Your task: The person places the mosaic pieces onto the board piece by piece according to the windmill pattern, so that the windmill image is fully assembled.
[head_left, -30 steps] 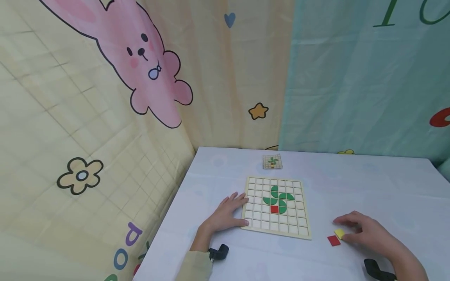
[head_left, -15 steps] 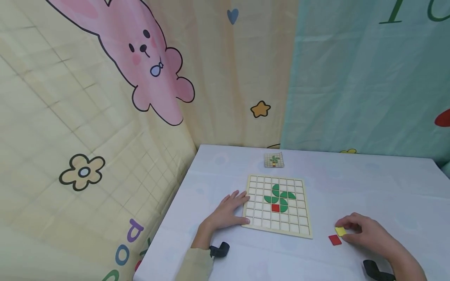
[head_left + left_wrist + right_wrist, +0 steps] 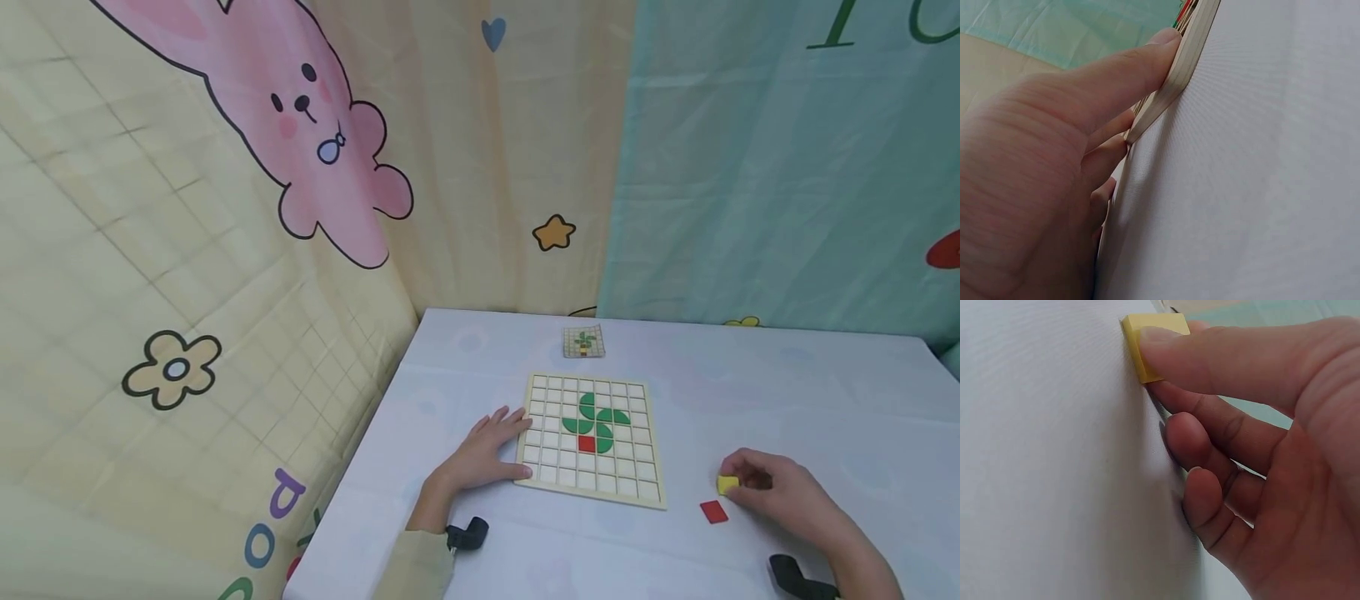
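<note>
My left hand [image 3: 480, 454] rests spread along the left edge of a square wooden grid board [image 3: 630, 487]; in the left wrist view its thumb [image 3: 1129, 69] lies over the board's rim. Green rounded pieces [image 3: 604, 444] form a pinwheel on the board, with a red square [image 3: 587, 444] beside the lowest ones. To the right of the board, my right hand [image 3: 783, 492] pinches a yellow square tile [image 3: 726, 484] between thumb and forefinger. The right wrist view shows this tile [image 3: 1135, 353] tipped up on edge, close to the tablecloth. A loose red tile [image 3: 714, 512] lies just in front of that hand.
A small pattern card [image 3: 583, 342] with a matching pinwheel drawing lies behind the board. White cloth [image 3: 465, 358] covers the table. Printed curtains [image 3: 480, 167] hang behind and to the left of it.
My right thumb and finger have closed on the yellow tile, tipped it up and moved it slightly away from the red tile. The left hand and board have stayed in place.
</note>
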The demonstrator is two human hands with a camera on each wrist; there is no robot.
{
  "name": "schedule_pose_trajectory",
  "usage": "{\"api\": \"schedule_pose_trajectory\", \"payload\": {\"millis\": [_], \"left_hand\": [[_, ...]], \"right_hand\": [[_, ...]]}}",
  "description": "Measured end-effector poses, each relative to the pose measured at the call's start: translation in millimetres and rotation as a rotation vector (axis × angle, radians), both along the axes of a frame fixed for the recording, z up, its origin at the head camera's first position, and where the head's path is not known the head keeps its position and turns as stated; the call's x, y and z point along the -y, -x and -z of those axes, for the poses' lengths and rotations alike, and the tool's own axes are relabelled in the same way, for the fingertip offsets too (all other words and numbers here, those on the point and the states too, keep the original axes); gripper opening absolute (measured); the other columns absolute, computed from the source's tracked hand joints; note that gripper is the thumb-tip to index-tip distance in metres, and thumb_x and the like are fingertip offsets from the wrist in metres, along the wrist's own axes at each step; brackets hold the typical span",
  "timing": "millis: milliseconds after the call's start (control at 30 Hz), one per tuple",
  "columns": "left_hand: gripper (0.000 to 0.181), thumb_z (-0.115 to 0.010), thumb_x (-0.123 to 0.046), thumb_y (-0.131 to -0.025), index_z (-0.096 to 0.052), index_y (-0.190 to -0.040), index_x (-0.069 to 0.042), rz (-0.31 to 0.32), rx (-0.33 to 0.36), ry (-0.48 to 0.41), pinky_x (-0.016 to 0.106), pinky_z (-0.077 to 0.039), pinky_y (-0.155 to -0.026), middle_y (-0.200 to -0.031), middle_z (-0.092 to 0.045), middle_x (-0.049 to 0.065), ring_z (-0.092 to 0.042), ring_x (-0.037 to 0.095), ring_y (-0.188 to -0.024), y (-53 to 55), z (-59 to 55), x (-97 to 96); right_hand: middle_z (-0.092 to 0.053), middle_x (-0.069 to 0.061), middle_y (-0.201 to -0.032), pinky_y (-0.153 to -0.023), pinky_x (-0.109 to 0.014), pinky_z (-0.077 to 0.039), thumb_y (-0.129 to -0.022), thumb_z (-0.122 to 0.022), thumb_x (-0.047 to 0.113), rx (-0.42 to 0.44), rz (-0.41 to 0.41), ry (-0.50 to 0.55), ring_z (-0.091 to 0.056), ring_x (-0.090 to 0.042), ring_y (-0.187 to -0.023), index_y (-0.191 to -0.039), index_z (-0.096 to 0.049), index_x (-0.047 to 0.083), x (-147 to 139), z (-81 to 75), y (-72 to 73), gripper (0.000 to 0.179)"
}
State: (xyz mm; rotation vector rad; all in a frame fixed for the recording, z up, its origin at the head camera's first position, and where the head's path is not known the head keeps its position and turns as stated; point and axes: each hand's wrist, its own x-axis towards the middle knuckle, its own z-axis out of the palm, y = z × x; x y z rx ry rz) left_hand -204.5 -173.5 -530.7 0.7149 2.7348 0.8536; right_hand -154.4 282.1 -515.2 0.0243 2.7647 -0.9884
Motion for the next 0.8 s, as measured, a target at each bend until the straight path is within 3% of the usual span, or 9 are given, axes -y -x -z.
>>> {"api": "schedule_pose_trajectory", "payload": {"millis": [333, 800], "left_hand": [[0.084, -0.072, -0.057, -0.086, -0.038, -0.157, -0.026, 0.007, 0.002, -0.007, 0.046, -0.005, -0.124, -0.165, -0.023, -0.009, -0.005, 0.017, -0.154, 0.5, -0.6, 0.0], [0.084, -0.072, -0.057, -0.086, -0.038, -0.157, -0.026, 0.008, 0.013, -0.014, 0.045, -0.004, -0.124, -0.165, -0.023, -0.01, -0.005, 0.018, -0.154, 1.5, -1.8, 0.7]], "right_hand": [[-0.066, -0.003, -0.094, -0.07, -0.032, -0.054, -0.085, -0.081, 0.016, -0.034, -0.008, 0.004, -0.057, -0.023, -0.087, -0.111, -0.071, 0.008, -1.2, -7.9, 0.1, 0.028], [-0.065, -0.003, -0.094, -0.071, -0.035, -0.054, -0.086, -0.08, 0.017, -0.011, -0.049, -0.011, -0.056, -0.024, -0.088, -0.11, -0.074, 0.011, 12.4, -19.3, 12.1, 0.026]]}}
